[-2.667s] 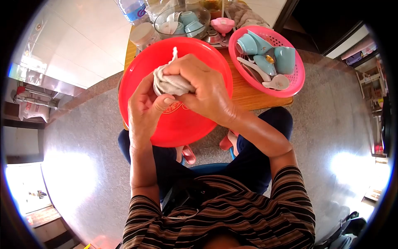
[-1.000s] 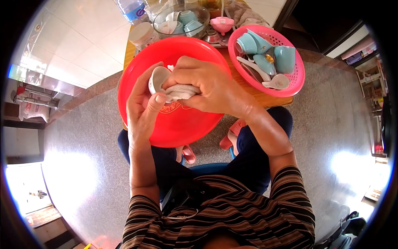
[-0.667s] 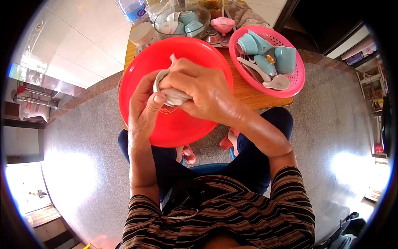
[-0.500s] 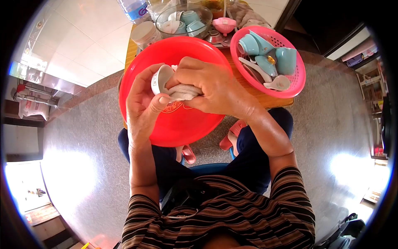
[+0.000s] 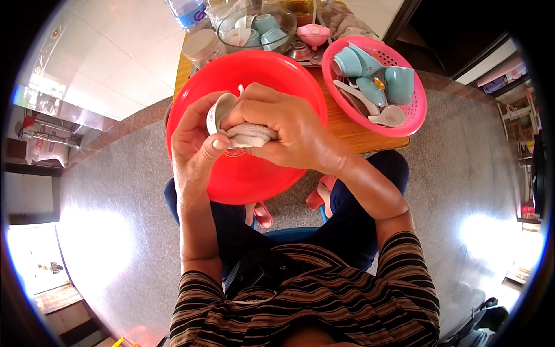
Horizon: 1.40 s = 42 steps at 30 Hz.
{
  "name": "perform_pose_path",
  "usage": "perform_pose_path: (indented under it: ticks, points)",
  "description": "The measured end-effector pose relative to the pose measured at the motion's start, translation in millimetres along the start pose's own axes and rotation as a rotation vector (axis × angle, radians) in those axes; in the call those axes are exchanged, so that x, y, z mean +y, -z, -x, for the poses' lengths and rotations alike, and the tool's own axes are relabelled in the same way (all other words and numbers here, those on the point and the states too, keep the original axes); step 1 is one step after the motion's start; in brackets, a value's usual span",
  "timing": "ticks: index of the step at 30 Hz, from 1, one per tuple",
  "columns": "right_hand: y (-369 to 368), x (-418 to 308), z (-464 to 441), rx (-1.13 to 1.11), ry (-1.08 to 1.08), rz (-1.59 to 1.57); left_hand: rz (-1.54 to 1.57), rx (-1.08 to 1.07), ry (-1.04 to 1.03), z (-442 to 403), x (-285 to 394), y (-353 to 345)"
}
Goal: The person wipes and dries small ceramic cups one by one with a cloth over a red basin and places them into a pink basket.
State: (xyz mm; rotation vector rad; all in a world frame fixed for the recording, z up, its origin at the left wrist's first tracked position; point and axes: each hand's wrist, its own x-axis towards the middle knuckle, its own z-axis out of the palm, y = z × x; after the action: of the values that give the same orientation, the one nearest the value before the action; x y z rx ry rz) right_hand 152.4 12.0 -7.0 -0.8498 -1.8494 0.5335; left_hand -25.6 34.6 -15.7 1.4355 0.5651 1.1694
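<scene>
With twelve o'clock pointing away from the wearer, a small white cup [image 5: 213,118] is above the red basin [image 5: 243,185], tipped so its mouth faces about three o'clock, its axis running roughly nine to three. The left hand [image 5: 192,151] is nearer, its fingers curled around the cup's outer wall, thumb on the near side. The right hand [image 5: 289,124] grips a bunched pale cloth [image 5: 251,136], fingertips partly hidden at the cup's mouth; from them the cup lies toward nine o'clock. A pink colander [image 5: 417,114] of dishes sits at two o'clock from the hands.
</scene>
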Motion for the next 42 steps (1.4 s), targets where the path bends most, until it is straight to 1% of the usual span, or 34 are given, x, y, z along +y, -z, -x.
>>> perform_pose_path:
  ticks: [1, 2, 3, 4, 6, 8, 10, 12, 14, 16, 17, 19, 23, 25, 26, 28, 30, 31, 32, 33, 34, 35, 36, 37, 38, 39, 40, 41, 42]
  points:
    - [4, -1, 0, -0.001, 0.001, 0.000, -0.008, 0.034, -0.027, 0, -1, -1]
    - [8, -1, -1, -0.026, 0.008, 0.096, -0.016, 0.069, -0.054, 0, -1, -2]
    - [11, -1, -1, -0.051, 0.015, 0.191, -0.015, 0.070, -0.056, -1, -1, -2]
    - [11, -1, -1, -0.053, 0.017, 0.192, -0.008, 0.041, -0.025, -2, 0, -1]
    - [10, 0, 0, 0.065, 0.027, 0.335, -0.001, 0.011, 0.006, -1, 3, -1]
    - [6, -1, 0, 0.104, 0.042, 0.297, -0.016, -0.044, 0.130, 0, 6, -3]
    - [0, -1, 0, 0.143, 0.056, 0.259, 0.017, -0.061, 0.099, -1, 3, -3]
    - [-5, 0, 1, 0.052, 0.055, 0.137, 0.020, -0.013, -0.005, -1, 1, -3]
    - [-1, 1, 1, 0.015, 0.017, 0.154, -0.010, 0.006, -0.035, -1, -1, -4]
    - [3, 3, 1, 0.026, 0.066, 0.349, -0.070, 0.051, -0.099, -1, -2, -5]
    - [4, 4, 0, 0.026, 0.065, 0.351, -0.068, 0.049, -0.099, -1, -1, -5]
    - [4, 6, 0, 0.102, 0.091, 0.445, -0.011, -0.006, 0.010, -1, 2, -2]
    - [-1, 3, 2, 0.113, 0.061, 0.383, -0.051, 0.006, 0.015, 0, 2, -2]
    - [2, 0, 2, -0.012, -0.009, 0.092, -0.167, 0.091, -0.027, 0, -1, -1]
    - [7, 1, 1, -0.004, -0.011, 0.095, -0.168, 0.082, -0.027, 0, 0, -2]
    - [23, 2, -2, 0.054, 0.028, 0.097, -0.196, 0.133, 0.009, -1, 2, -4]
    - [54, -9, -5, 0.246, 0.050, 0.070, -0.210, 0.124, -0.010, -5, 3, -8]
    - [71, -17, -2, 0.335, -0.103, -0.069, -0.251, 0.085, 0.008, -8, 7, -12]
    - [87, -14, 1, 0.470, -0.065, -0.150, -0.296, 0.044, 0.028, -10, 12, -16]
    - [104, -10, 3, 0.651, 0.089, -0.017, -0.252, -0.026, 0.073, -14, 18, -20]
    - [125, -16, 14, 0.678, -0.007, 0.040, -0.263, -0.036, 0.071, -20, 20, -25]
    - [141, -8, 22, 0.877, 0.070, 0.098, -0.356, -0.123, 0.056, -27, 20, -31]
    - [151, -9, 25, 0.983, 0.124, 0.135, -0.449, -0.208, 0.042, -34, 20, -38]
    - [155, -20, 24, 0.999, 0.164, 0.133, -0.547, -0.268, 0.064, -43, 25, -50]
    - [160, -29, 22, 1.015, 0.196, 0.134, -0.556, -0.271, 0.063, -52, 21, -65]
    - [161, -37, 22, 1.031, 0.212, 0.129, -0.694, -0.350, -0.036, -61, 14, -82]
    - [167, -35, 22, 1.089, 0.170, 0.201, -0.832, -0.428, -0.135, -70, 9, -96]
    - [169, -43, 29, 1.084, 0.199, 0.090, -0.843, -0.425, -0.143, -78, 1, -104]
    - [170, -46, 30, 1.104, 0.231, 0.081, -0.896, -0.459, -0.248, -86, -12, -108]
